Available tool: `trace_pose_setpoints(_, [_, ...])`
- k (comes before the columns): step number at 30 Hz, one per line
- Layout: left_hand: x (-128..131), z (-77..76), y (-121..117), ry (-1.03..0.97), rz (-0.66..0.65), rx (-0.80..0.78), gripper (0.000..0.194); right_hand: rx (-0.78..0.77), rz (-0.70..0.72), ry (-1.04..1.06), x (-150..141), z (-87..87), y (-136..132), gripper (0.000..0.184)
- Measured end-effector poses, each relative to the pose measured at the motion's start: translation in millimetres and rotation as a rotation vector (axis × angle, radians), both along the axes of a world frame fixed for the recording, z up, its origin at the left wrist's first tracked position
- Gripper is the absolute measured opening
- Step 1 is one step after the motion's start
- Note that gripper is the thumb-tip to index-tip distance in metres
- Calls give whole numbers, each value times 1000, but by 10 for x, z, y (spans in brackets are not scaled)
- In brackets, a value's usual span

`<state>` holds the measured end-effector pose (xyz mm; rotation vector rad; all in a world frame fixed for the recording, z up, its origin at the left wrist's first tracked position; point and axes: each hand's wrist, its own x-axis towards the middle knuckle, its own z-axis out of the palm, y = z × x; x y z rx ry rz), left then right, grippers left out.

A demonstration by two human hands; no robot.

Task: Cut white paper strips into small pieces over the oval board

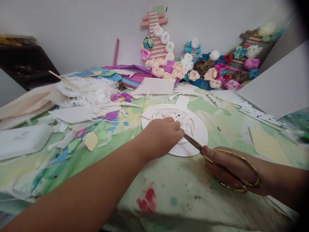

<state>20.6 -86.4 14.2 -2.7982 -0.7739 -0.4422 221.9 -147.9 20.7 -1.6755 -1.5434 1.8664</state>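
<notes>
My right hand (225, 162) grips a pair of scissors (193, 141) with gold-coloured loop handles. Their blades look closed and point away to the left, the tips reaching the fingers of my left hand (161, 135). Those left fingers are pinched together; what they hold is hidden. Beneath them lies a white rounded cut-out (201, 132) with a tab (182, 101) at its far side. On the cut-out sits a white ring-edged piece (190, 124) filled with small white scraps, partly covered by my left hand.
White string (91, 90) is heaped at the left, near a white box (24, 140) and leaf-shaped paper scraps (91, 141). Flower-decorated guitar shapes (156, 45) lean on the back wall. A cream sheet (267, 146) and a large white board (282, 80) are at the right.
</notes>
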Motion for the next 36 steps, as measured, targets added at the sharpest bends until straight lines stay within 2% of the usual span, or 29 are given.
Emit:
trace_pose_setpoints(3, [9,-39,26,19,-11,-22,16,-23,19,-47,9,24,31,57])
trace_pose_setpoints(11, [8,-94,43,-21,10,-28,13,-99,58,-189,-65,259,111,54])
trace_pose_setpoints(18, [-9,-98,59,-58,44,-13,12,-156,31,-294,-95,333,214,53])
trace_pose_setpoints(21, [-24,-90,62,-89,74,-17,13,-206,14,-272,-3,345,208,54])
trace_pose_setpoints(24, [-20,-85,71,-206,154,-59,14,-205,-34,-178,156,329,154,49])
trace_pose_setpoints(28, [4,-57,84,-441,274,-271,12,-114,-137,32,297,287,105,50])
trace_pose_setpoints(30, [12,-38,82,-587,331,-437,7,-87,-136,140,304,243,125,52])
trace_pose_setpoints(32, [17,-26,77,-753,386,-604,6,3,-114,194,272,186,169,52])
trace_pose_setpoints(34, [24,-22,74,-924,397,-765,7,170,-88,154,204,137,220,51])
trace_pose_setpoints(36, [35,-18,76,-1074,371,-934,7,390,-45,-20,106,118,266,50])
